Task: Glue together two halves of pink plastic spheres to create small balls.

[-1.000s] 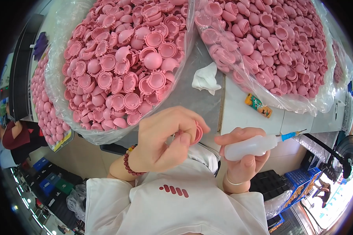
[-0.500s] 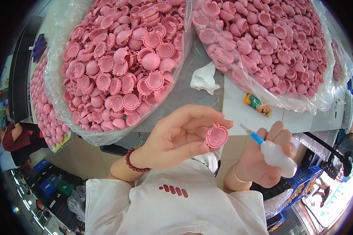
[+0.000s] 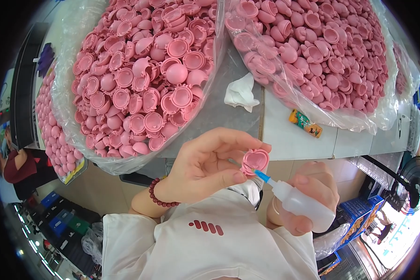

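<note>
Between the thumb and fingers of my left hand (image 3: pixel 210 163) is a small pink plastic half-shell (image 3: pixel 255 160), its hollow side facing up and toward the right. My right hand (image 3: pixel 315 189) grips a translucent white squeeze bottle (image 3: pixel 303 205), tilted so that its blue-based needle tip (image 3: pixel 262 176) points up and left. The tip reaches the lower rim of the half-shell; whether it touches, I cannot tell. A large clear bag of pink half-shells (image 3: pixel 126 100) lies beyond my left hand.
Another bag of pink pieces (image 3: pixel 331 56) fills the far right. Between the bags lies a crumpled white tissue (image 3: pixel 241 93), with a small yellow-and-green packet (image 3: pixel 305 123) nearer me on the table (image 3: pixel 284 140). A fan (image 3: pixel 408 186) stands at the right. Someone in a dark red sleeve (image 3: pixel 16 168) is far left.
My right hand has turned the squeeze bottle and brought its needle tip left and down to the half-shell. My left hand holds the half-shell in nearly the same place.
</note>
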